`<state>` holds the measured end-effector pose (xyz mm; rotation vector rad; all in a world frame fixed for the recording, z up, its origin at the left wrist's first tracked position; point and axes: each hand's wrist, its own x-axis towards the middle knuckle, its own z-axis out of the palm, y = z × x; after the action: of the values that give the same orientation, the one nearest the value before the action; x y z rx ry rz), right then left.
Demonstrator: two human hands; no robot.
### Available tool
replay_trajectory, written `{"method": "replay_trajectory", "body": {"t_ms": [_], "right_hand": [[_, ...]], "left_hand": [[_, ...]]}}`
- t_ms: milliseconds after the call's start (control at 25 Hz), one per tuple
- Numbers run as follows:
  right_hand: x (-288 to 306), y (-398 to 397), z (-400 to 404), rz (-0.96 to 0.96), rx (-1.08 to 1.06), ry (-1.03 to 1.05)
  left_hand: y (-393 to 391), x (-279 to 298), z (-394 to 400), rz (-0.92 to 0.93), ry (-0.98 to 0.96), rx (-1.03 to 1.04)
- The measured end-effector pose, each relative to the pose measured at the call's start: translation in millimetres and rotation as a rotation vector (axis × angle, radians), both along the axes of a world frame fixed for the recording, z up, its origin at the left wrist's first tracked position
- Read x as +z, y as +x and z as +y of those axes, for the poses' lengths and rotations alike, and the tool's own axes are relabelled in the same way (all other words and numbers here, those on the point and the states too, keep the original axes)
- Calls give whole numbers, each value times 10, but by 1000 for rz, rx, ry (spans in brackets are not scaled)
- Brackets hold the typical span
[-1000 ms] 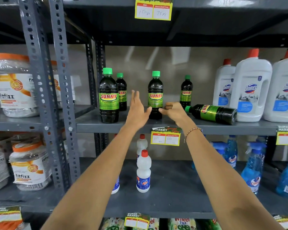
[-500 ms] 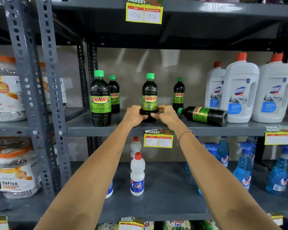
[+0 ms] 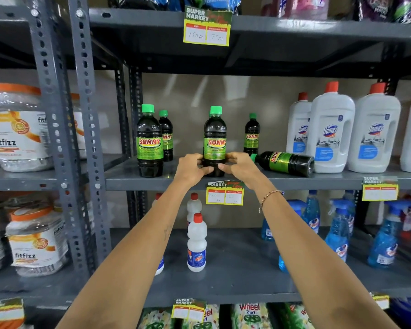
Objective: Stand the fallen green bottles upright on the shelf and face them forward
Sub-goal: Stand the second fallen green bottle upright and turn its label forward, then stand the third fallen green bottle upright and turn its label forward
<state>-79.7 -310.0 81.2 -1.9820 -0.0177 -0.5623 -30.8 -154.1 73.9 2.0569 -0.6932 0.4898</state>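
Both hands, left hand (image 3: 192,167) and right hand (image 3: 240,165), clasp the base of the upright middle bottle (image 3: 214,138) at the shelf (image 3: 133,180) front, label forward, while one fallen bottle (image 3: 284,163) lies just right, not yet stood up

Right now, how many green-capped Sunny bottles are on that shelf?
5, maybe more hidden: front left bottle, one behind it, middle bottle held by both hands, back right bottle, and fallen bottle lying on its side.
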Motion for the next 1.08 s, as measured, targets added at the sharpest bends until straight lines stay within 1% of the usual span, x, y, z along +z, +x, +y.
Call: {"method": "replay_trajectory", "body": {"t_ms": [80, 360, 400, 480, 560, 640, 760, 880, 960, 1080], "right_hand": [[1, -36, 28, 1, 5, 0], [-18, -114, 99, 9, 27, 10], [-27, -113, 102, 8, 25, 15], [-44, -108, 103, -15, -39, 20], [-47, -116, 63, -52, -167, 28], [-57, -154, -20, -93, -281, 27], [-7, -259, -205, -165, -386, -125], [145, -389, -506, -199, -481, -290], [228, -459, -779, -180, -574, -410], [266, -565, -1162, -81, -694, -664]], "left_hand": [[-47, 1, 29, 22, -21, -8], [-164, -47, 66, -6, 32, -15], [-185, -57, 69, -3, 25, -11], [-253, -75, 76, -24, -64, 52], [-367, -133, 58, -153, -173, 150], [-489, -233, -4, -326, -179, 166], [-613, -361, -193, -459, -72, 117], [-677, -443, -527, -566, 41, 114], [-699, -514, -788, -609, 102, 141], [-676, -632, -1111, -613, 286, 233]]}}
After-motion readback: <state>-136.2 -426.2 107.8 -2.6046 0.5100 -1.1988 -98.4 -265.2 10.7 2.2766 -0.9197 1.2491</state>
